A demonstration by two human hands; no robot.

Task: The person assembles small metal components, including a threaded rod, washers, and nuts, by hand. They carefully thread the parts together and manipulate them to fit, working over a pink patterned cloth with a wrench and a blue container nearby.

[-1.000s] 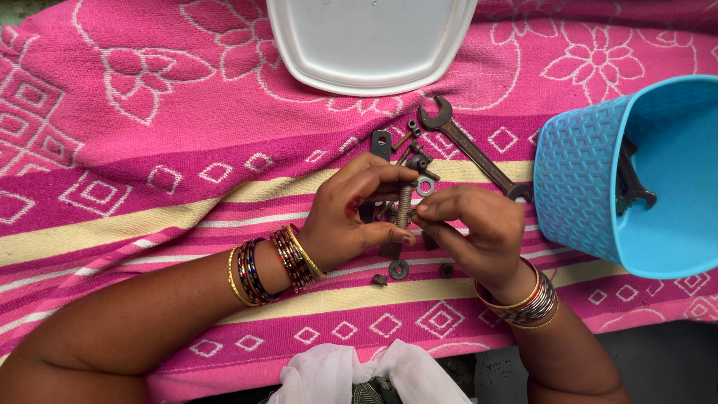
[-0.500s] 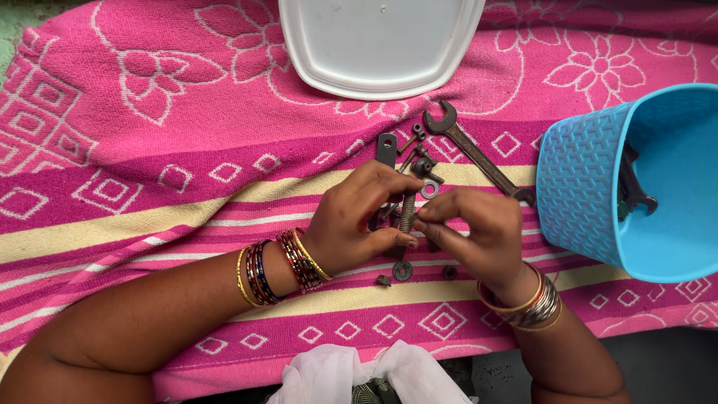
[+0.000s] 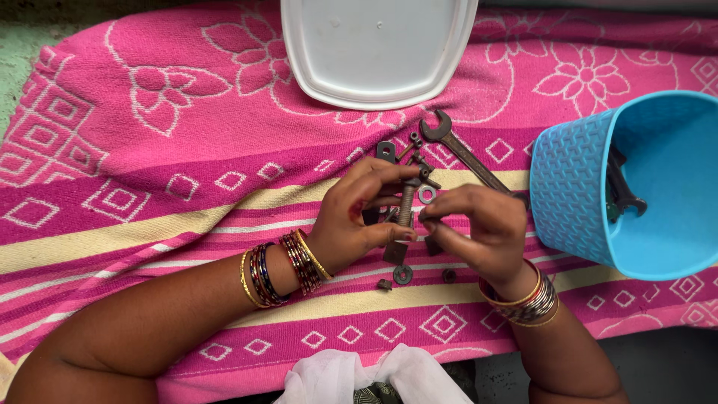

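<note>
Tray (image 3: 374, 60) behind the spanner (image 3: 460, 150), basket (image 3: 598, 194) right of it, washer (image 3: 402, 274) before the hands, all on a towel (image 3: 149, 150)

The white tray (image 3: 378, 49) is cut off by the far edge. The blue basket (image 3: 576, 187) runs off the right edge, and its wall hides most of the dark tool (image 3: 619, 196) inside. The open-ended wrench (image 3: 458, 149) disappears at its near end behind the right hand (image 3: 479, 236). The left hand (image 3: 355, 217) covers part of the threaded bolt (image 3: 405, 203); what the right fingertips pinch is too small to tell. The white cloth (image 3: 374, 378) is cropped by the near edge.
</note>
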